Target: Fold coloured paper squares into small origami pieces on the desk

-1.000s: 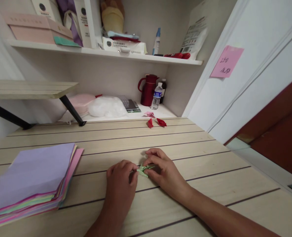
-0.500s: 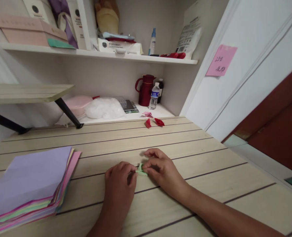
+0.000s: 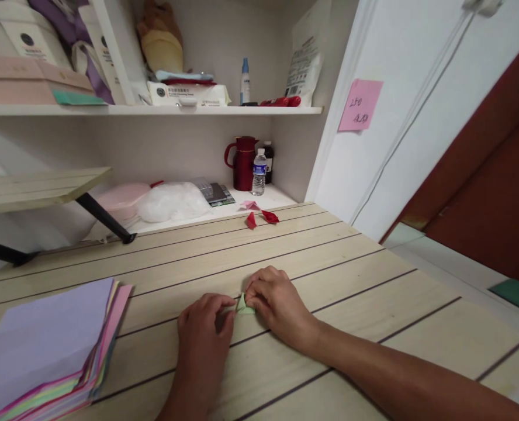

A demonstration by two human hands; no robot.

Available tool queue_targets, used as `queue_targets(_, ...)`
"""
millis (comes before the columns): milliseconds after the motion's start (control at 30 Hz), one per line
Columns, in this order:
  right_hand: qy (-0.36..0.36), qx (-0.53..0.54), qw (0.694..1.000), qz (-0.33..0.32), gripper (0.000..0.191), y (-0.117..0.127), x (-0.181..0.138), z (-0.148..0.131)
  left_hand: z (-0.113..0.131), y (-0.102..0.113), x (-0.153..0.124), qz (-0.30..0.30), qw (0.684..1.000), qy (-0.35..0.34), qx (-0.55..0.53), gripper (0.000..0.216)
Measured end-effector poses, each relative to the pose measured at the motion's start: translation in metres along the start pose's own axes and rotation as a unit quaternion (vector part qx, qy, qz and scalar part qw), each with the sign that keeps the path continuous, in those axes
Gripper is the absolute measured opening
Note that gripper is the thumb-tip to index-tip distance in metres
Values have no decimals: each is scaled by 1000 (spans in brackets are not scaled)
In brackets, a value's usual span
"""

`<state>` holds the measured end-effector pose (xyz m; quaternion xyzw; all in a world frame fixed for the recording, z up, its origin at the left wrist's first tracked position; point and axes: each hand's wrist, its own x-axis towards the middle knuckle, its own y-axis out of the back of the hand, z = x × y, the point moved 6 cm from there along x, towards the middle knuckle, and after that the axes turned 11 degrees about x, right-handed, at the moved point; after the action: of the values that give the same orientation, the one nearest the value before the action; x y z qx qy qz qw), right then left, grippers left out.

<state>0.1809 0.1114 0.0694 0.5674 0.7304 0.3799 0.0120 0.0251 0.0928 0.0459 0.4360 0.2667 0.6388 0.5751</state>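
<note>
A small folded piece of light green paper (image 3: pixel 244 308) lies at the middle of the wooden table, with one pointed part standing up. My right hand (image 3: pixel 273 304) pinches its right side between thumb and fingers, which cover part of the folds. Just left of the paper is my left hand (image 3: pixel 207 324), thumb and index finger apart and nothing visible between them. Its index fingertip is very close to the paper's edge; I cannot tell whether they touch. Farther back lie two small folded red papers (image 3: pixel 270 217) and a folded pink paper (image 3: pixel 249 205).
A stack of coloured paper sheets (image 3: pixel 49 345) lies on the table's left side, lilac on top. Behind it stands a small raised wooden shelf (image 3: pixel 35 187) on black legs. A red jug (image 3: pixel 243 164) and a water bottle (image 3: pixel 259 175) stand at the back.
My left fingers have come away from the green paper's left side, while my right hand keeps pinching it. The green paper's point stands more plainly. The camera view has turned to the right.
</note>
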Motion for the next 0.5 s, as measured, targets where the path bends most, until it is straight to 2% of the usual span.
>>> queue_targets(267, -18, 28, 999, 11, 22, -1, 1, 5, 3, 2, 0, 4, 1000, -8, 5, 22)
queue_targets(433, -25, 53, 998, 13, 17, 0, 2, 11, 6, 7, 1, 0, 1000, -13, -18, 11)
queue_targets(500, -21, 74, 997, 7, 26, 5, 2, 11, 6, 8, 2, 2, 1000, -11, -27, 12)
